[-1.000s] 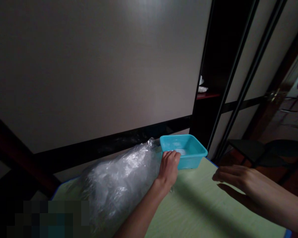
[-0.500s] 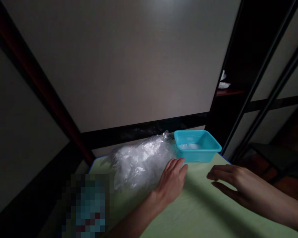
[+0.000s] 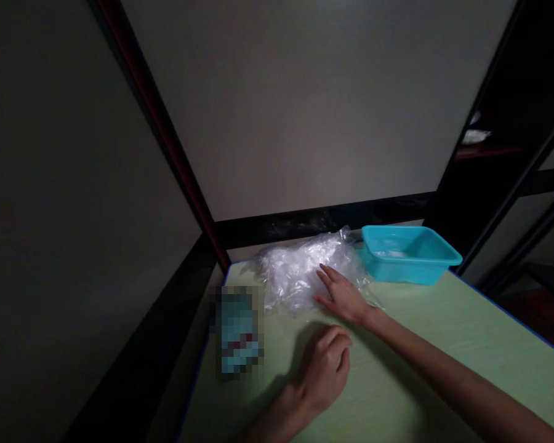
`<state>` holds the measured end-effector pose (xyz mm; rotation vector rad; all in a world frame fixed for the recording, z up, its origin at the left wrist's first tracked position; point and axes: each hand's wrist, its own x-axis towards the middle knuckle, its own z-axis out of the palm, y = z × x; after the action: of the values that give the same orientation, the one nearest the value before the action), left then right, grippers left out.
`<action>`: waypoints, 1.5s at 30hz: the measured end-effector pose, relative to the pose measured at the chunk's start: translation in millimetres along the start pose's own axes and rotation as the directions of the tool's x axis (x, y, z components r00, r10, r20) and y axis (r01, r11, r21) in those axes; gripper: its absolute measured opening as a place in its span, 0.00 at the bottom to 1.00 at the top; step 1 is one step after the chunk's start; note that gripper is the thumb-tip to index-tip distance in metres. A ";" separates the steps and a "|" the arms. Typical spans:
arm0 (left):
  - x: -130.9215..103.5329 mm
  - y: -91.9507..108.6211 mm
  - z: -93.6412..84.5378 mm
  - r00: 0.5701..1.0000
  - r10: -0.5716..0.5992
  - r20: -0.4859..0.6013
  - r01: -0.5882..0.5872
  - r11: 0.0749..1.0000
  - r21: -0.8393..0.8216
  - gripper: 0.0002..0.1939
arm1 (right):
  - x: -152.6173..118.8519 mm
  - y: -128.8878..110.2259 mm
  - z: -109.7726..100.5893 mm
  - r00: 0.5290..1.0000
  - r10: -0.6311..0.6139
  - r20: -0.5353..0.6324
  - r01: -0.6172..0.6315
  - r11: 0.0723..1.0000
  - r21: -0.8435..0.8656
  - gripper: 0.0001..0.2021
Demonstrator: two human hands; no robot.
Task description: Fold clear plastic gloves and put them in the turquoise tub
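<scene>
Beyond curled left hand (image 3: pixel 324 370) (can't tell if holding), clear plastic (image 3: pixel 289 274) lies crosswise; right hand (image 3: pixel 346 299) nearer, fingers spread

Clear plastic sheeting (image 3: pixel 284 277): crumpled, glossy, heaped loosely (any contents indistinct). Lies flattish, spread just to the left of turquoise basin (image 3: pixel 409 271).

Two hands (image 3: pixel 348 300), one plastic heap (image 3: pixel 290 277), one tub (image 3: pixel 404 271), one table (image 3: pixel 277 354)
</scene>
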<state>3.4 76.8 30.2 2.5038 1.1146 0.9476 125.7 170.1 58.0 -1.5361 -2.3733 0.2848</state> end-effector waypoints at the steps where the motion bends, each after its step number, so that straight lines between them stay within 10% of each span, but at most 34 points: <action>1: -0.3 0.2 2.3 1.000 0.014 0.005 -0.014 1.000 -0.010 0.11 | 6.8 -3.4 9.5 1.000 0.024 0.004 -0.024 1.000 -0.005 0.34; 6: 0.0 -0.2 9.7 0.998 0.060 0.014 -0.059 0.997 -0.041 0.09 | 25.9 -8.1 38.3 0.994 0.105 0.006 -0.105 0.994 -0.033 0.36; 11: 1.4 -2.9 12.7 0.999 0.036 -0.012 -0.037 0.996 -0.081 0.10 | 21.6 -5.4 39.1 0.997 0.059 -0.051 -0.061 0.997 -0.049 0.18; 30: 5.5 -11.4 17.4 0.975 -0.222 0.011 0.203 0.869 -0.451 0.03 | -0.4 -1.7 -30.5 0.981 -0.059 -0.186 0.103 0.966 0.238 0.18; 37: 13.0 -30.2 23.1 0.885 -0.465 0.037 0.335 0.580 -0.743 0.15 | -20.7 2.0 -20.0 0.979 -0.080 -0.186 0.123 0.965 0.231 0.15; 45: 23.8 -31.9 17.4 0.728 -0.657 0.195 0.248 -0.014 -0.969 0.15 | -41.3 6.3 -5.0 0.971 -0.117 -0.211 0.155 0.972 0.174 0.15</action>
<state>8.1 116.7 13.6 0.7460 0.8106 1.2662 148.7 135.1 54.8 -1.2472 -2.2126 0.3007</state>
